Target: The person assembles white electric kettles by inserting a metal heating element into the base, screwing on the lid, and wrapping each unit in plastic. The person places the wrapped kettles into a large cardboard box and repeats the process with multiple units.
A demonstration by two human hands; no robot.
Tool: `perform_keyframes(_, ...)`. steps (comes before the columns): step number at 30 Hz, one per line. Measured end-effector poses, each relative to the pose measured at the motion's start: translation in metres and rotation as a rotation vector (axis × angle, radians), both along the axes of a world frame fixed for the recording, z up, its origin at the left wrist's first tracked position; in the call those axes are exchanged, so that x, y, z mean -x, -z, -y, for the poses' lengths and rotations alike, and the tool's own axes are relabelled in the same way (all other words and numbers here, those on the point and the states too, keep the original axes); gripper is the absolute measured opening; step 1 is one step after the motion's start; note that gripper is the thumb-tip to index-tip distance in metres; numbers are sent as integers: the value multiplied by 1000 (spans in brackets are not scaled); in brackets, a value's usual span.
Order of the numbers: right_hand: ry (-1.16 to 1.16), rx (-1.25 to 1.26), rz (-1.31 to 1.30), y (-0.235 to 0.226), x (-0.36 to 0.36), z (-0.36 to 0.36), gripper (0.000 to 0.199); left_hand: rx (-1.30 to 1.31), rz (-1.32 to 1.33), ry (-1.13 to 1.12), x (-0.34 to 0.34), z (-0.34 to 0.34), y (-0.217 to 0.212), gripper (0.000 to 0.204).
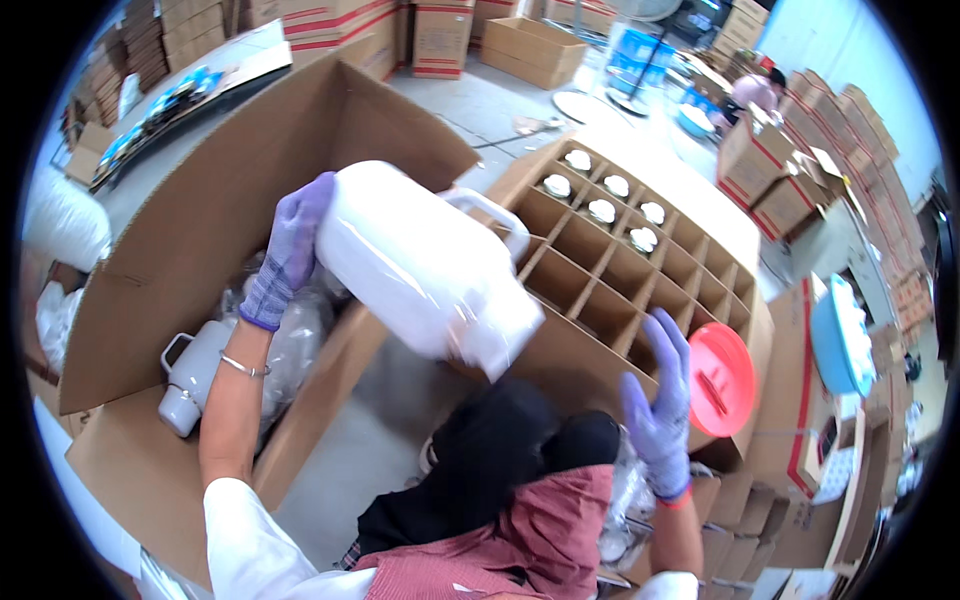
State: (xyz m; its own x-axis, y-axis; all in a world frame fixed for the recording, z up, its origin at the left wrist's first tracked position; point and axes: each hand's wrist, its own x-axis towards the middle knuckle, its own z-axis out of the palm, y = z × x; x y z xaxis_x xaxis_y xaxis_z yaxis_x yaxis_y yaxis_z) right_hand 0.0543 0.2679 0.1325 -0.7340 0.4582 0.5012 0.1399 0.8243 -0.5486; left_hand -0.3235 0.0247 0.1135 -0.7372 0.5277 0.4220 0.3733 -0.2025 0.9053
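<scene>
Currently held: white handled vessel [415, 265], centre of the frame, tilted, its narrower end pointing to lower right and blurred; handle on its upper right side.
Left hand: purple-gloved left hand [296, 240], left of centre; grip clamped on the vessel's upper left end.
Right hand: purple-gloved right hand [660, 410], right of centre, raised; grip apart, fingers spread. Contact with the red dish [735, 345] just beside it: cannot tell.
Dish contents: small red stick-like object [713, 394].
Open carton: brown carton [225, 165], left part of the frame, flaps up; clear plastic wrapping [303, 350] inside.
Second vessel: another white handled vessel [200, 372], lower left, lying in the open carton beside the left forearm.
Divided carton: box with cardboard cells [583, 243], upper right of centre; six white-topped items [601, 211] stand in cells toward its far end.
Far right: blue basin [828, 345] with white contents [852, 325].
Background: stacked brown cartons along the upper edge; person in pink [755, 92], upper right.
</scene>
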Motion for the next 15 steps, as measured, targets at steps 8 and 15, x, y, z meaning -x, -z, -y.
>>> perform_keyframes(8, -141, 373, -9, 23, -63, 68, 90, 342, -667, 659, -244, -104, -22, 25)
perform_keyframes(15, -85, 512, -90, 109, -155, 110, 50, 147, 32, 578, -295, -60, 105, 33)
